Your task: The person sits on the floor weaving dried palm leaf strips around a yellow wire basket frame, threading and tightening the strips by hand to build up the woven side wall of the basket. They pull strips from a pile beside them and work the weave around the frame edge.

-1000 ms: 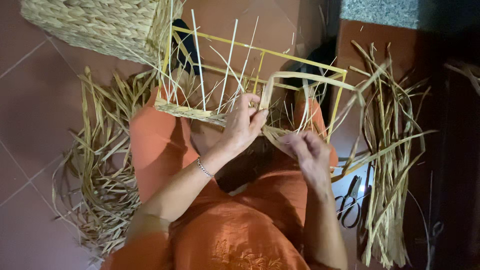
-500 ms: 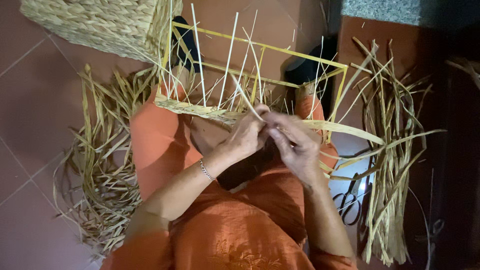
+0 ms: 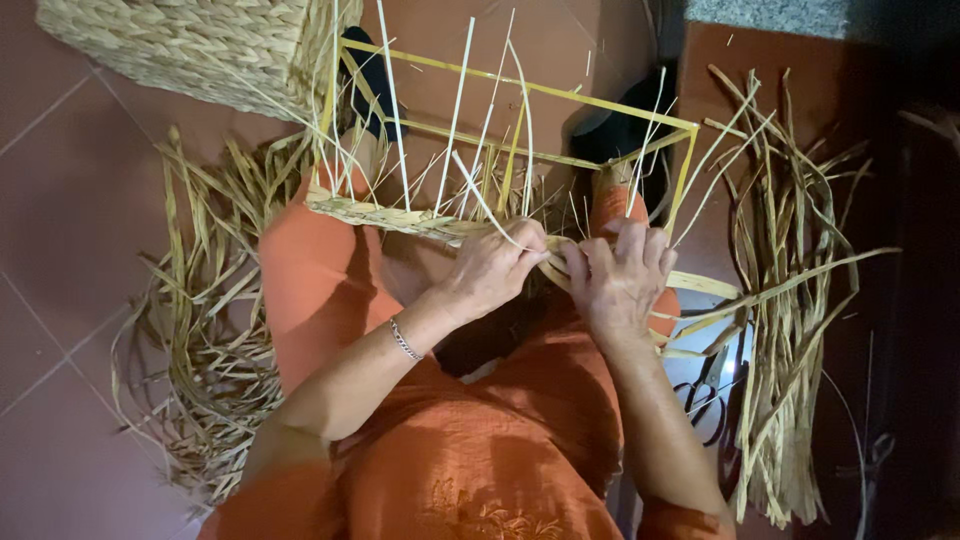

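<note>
A yellow wire frame [image 3: 520, 88] rests on my lap, with thin pale uprights and a woven straw band [image 3: 385, 215] along its near edge. My left hand [image 3: 495, 270] pinches a straw strand at the end of that band. My right hand [image 3: 618, 278] sits right beside it, fingers closed on the same flat straw strand [image 3: 700, 286], which runs off to the right. A thin bracelet circles my left wrist. My orange clothes fill the lower middle.
A finished woven straw basket [image 3: 190, 45] stands at the top left. Loose dried straw lies heaped on the tiled floor at the left [image 3: 200, 350] and in a long bundle at the right [image 3: 790, 330]. Black scissors [image 3: 715, 410] lie by my right forearm.
My two hands have come together at the frame's near edge. The right hand moved up and left with the strand; the curved loop of straw seen earlier has been pulled flat.
</note>
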Demonstrator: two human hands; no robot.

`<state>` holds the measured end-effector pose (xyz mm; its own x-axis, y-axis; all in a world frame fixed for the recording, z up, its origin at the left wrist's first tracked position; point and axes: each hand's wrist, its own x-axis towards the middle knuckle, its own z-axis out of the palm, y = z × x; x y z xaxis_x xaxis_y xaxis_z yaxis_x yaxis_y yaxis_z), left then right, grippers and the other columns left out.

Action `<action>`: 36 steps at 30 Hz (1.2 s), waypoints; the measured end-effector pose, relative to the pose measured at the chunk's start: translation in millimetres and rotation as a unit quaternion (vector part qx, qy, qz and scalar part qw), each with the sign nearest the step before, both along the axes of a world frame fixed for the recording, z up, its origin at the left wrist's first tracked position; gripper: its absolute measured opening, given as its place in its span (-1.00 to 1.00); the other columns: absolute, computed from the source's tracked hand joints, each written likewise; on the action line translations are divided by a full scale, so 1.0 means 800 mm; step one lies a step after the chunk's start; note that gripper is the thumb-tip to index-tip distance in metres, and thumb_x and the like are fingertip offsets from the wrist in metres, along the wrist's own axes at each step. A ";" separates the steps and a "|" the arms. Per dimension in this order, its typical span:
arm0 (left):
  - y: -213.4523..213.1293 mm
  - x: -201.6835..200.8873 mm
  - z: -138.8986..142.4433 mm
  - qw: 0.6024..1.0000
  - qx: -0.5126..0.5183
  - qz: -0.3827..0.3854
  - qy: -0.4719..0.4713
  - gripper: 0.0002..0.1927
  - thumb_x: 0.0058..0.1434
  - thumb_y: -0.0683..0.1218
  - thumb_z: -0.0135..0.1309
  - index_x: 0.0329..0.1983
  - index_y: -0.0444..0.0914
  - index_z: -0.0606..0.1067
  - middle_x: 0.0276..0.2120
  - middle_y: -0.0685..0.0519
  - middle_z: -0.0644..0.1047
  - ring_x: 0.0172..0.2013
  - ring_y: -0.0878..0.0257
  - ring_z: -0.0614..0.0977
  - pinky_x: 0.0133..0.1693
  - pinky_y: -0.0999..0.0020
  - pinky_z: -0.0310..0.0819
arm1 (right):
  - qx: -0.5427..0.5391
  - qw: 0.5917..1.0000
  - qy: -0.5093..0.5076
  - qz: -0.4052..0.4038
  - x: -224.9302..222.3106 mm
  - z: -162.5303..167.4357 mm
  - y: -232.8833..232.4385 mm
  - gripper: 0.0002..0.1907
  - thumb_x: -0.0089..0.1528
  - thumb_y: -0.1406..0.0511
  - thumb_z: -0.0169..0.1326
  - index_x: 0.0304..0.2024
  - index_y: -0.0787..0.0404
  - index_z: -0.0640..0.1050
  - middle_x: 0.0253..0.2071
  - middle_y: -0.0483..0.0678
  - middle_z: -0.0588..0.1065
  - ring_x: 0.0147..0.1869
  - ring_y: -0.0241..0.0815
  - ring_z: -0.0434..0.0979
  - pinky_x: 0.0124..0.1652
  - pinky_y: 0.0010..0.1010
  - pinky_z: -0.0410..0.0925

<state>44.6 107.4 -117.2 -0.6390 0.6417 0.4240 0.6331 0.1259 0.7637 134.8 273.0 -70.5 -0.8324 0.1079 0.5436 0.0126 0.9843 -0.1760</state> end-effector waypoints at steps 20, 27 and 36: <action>0.054 -0.029 -0.023 0.974 -0.210 0.069 -0.047 -0.86 0.29 -0.20 0.15 -0.36 -0.29 0.43 -0.67 0.01 0.48 -0.70 0.19 0.53 -0.66 0.25 0.37 | -0.204 0.960 -0.173 -0.077 0.052 -0.033 0.014 -0.64 0.26 0.10 0.28 -0.42 0.27 0.67 -0.60 0.11 0.55 -0.58 -0.01 0.55 -0.50 -0.15 0.39; 0.052 -0.024 -0.029 0.969 -0.219 0.085 -0.082 -0.83 0.29 -0.16 0.20 -0.36 -0.23 0.42 -0.69 0.08 0.46 -0.70 0.26 0.51 -0.67 0.22 0.37 | -0.363 0.888 -0.219 -0.179 0.115 -0.018 0.070 -0.58 0.19 0.02 0.29 -0.35 0.27 0.67 -0.48 0.00 0.64 -0.44 -0.29 0.64 -0.45 -0.38 0.46; 0.045 -0.022 -0.017 0.979 -0.170 0.112 -0.025 -0.81 0.16 -0.12 0.30 -0.32 -0.17 0.46 -0.62 0.06 0.55 -0.58 0.13 0.62 -0.45 0.13 0.42 | -0.104 0.859 -0.456 -0.208 0.221 -0.074 0.174 -0.59 0.22 -0.09 0.22 -0.20 0.06 0.70 -0.52 -0.10 0.61 -0.50 -0.17 0.64 -0.39 -0.27 0.44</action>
<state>26.9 143.5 -130.5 -0.7941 0.5820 0.1753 0.5237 0.5087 0.6834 312.0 412.3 -129.6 -0.7682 0.5147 -0.3808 0.5816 0.8096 -0.0789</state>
